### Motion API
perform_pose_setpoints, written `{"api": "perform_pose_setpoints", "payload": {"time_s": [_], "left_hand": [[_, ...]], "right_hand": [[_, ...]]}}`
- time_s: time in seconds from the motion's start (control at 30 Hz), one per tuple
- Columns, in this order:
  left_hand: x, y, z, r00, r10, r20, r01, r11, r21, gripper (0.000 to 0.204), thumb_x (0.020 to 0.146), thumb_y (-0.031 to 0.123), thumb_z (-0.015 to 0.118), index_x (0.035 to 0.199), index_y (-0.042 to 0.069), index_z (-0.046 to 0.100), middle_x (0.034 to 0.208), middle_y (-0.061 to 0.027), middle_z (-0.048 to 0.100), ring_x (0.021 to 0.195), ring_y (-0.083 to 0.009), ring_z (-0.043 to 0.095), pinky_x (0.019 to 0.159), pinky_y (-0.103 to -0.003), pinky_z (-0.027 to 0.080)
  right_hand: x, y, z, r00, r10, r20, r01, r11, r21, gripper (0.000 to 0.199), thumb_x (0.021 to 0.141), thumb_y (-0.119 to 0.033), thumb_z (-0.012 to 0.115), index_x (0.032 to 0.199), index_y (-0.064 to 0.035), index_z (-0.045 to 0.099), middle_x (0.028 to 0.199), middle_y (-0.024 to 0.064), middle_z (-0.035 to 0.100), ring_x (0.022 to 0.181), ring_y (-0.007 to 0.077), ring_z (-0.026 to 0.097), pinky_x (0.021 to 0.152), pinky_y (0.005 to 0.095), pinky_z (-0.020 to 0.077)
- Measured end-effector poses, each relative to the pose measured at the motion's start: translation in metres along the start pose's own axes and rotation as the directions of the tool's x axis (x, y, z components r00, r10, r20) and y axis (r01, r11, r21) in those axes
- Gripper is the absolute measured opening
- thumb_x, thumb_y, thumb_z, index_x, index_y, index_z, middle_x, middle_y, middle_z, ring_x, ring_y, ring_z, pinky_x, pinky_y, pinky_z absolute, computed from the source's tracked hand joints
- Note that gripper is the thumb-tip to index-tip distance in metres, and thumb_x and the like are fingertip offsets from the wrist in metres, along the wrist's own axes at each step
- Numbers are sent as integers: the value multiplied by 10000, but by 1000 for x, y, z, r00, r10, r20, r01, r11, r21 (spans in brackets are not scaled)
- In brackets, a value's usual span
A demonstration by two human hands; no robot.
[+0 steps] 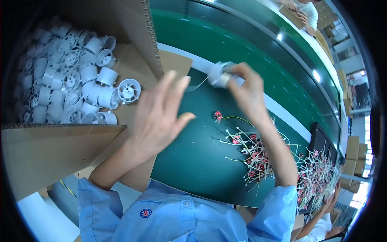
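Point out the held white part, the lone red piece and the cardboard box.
Held white part [216, 75], head view: its blurred body.
Lone red piece [217, 115], head view: its red body.
Cardboard box [56, 155], head view: its near wall.

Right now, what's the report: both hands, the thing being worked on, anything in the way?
Right hand gripping white part, blurred, thin wire trailing. Left hand open, apparently empty, near cardboard box. Red wired parts beneath right forearm, apart from white part.

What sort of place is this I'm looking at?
Probably a factory assembly line: a carton holds many white fan-like housings, wired red parts lie heaped on the green work surface, and another person is across the way.
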State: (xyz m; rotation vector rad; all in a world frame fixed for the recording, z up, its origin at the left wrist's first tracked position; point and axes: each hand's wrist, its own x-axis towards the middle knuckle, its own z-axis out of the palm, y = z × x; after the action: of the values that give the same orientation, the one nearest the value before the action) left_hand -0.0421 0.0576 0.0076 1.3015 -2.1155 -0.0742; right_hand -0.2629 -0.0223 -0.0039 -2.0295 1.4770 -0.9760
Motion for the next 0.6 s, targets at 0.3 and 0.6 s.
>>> {"api": "perform_pose_setpoints", "payload": {"time_s": [0.3,0.6], "left_hand": [[-24,-12,-53,986,-166,-1,159,939,306,352,717,150,688,1016,12,564,1114,-157,501,1084,-318,474,935,-470,357],[-18,-67,-10,983,-138,124,-17,599,800,286,723,110,668,981,33,574,1131,-174,513,944,-321,541,790,-435,418]], "right_hand": [[26,64,-33,967,-154,-204,84,946,-314,141,825,-102,605,932,-13,625,782,124,602,706,215,588,670,317,468],[-56,-10,-1,866,-85,494,276,903,-330,215,791,-74,628,990,-20,571,860,129,593,714,301,603,640,372,490]]}}
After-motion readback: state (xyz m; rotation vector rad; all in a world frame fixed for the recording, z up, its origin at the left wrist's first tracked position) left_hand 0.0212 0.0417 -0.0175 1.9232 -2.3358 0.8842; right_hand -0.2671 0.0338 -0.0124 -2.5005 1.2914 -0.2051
